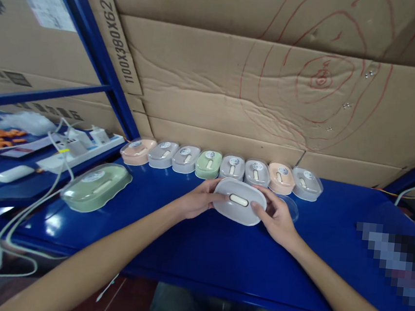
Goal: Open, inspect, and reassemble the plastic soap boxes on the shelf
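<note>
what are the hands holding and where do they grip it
Both hands hold a grey lidded box: the left hand at its left end, the right hand at its right end.

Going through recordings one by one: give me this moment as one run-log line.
left hand: grips grey box | right hand: grips same box | box: over blue table | behind: row of boxes | left: green box

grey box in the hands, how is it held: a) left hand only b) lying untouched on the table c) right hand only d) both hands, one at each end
d: the left hand grips one end of the grey box and the right hand the other, above the blue table.
</note>
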`<state>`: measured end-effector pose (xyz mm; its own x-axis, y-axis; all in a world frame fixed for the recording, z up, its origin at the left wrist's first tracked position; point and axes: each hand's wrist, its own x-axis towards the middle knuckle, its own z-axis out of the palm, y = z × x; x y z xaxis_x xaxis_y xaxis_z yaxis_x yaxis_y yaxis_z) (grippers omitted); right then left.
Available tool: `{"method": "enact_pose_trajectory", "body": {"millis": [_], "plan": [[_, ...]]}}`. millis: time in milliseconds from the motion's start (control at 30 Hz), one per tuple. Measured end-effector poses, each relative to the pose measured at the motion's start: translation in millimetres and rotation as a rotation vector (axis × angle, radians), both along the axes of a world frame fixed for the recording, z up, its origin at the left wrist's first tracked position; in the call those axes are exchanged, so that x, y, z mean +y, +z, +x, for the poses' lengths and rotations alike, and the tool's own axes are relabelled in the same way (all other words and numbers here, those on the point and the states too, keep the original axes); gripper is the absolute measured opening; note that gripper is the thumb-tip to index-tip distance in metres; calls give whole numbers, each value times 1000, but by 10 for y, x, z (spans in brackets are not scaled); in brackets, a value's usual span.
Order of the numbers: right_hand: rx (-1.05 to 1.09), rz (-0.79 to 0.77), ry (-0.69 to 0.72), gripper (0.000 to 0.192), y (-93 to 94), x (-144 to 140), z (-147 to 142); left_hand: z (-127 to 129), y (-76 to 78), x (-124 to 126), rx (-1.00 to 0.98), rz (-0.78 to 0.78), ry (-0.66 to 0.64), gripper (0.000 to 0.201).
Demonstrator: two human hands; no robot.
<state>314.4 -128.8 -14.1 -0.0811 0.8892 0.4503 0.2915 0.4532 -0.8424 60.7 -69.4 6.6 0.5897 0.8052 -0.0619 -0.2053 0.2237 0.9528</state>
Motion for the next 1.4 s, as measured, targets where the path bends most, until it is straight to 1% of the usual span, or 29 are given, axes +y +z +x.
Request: {"method": "enact_pose_trajectory", "body": {"millis": [67, 133, 233, 300, 367, 467, 500, 567, 733, 767, 800, 900, 967, 1067, 1200, 1300, 1333, 1400], "plan": [[-25, 5, -5, 43, 11, -21, 3, -1, -4, 3, 1, -5, 0, 56], [-93, 38, -36, 43, 48, -58, 15, -5, 10, 5, -6, -16, 0, 60], [-231, 195, -138, 40, 151, -103, 74, -18, 46, 18, -25, -46, 34, 63], [-336, 328, -210, 31, 232, -97, 154, -29, 67, 42, -41, -63, 87, 61], [-512, 393, -236, 22, 295, -57, 256, -40, 78, 75, -62, -75, 146, 56], [-851, 345, -196, 25, 337, 18, 398, -48, 81, 118, -86, -93, 227, 50], [-927, 320, -175, 27, 340, 34, 429, -48, 81, 128, -90, -99, 252, 49], [-991, 283, -125, 29, 346, 39, 451, -48, 82, 139, -94, -111, 292, 47], [-925, 252, 33, 32, 372, -41, 351, -59, 99, 147, -103, -153, 325, 40], [-906, 256, 33, 37, 369, -53, 332, -63, 103, 150, -111, -161, 327, 39], [-890, 261, 18, 46, 359, -59, 320, -67, 107, 153, -120, -168, 327, 38], [-882, 238, -50, 78, 292, -50, 330, -75, 118, 164, -145, -193, 333, 36], [-898, 181, -40, 87, 244, -39, 355, -79, 125, 171, -154, -212, 339, 33], [-884, 107, 12, 80, 236, -50, 375, -88, 134, 182, -162, -232, 343, 32], [-779, 89, 121, 69, 388, -112, 384, -106, 136, 198, -186, -213, 317, 35], [-676, 150, 193, 69, 518, -148, 402, -106, 131, 198, -193, -199, 277, 41], [-640, 195, 192, 70, 540, -153, 401, -101, 129, 192, -190, -200, 256, 44], [-574, 315, 124, 75, 539, -158, 374, -80, 122, 164, -181, -200, 207, 50]]}}
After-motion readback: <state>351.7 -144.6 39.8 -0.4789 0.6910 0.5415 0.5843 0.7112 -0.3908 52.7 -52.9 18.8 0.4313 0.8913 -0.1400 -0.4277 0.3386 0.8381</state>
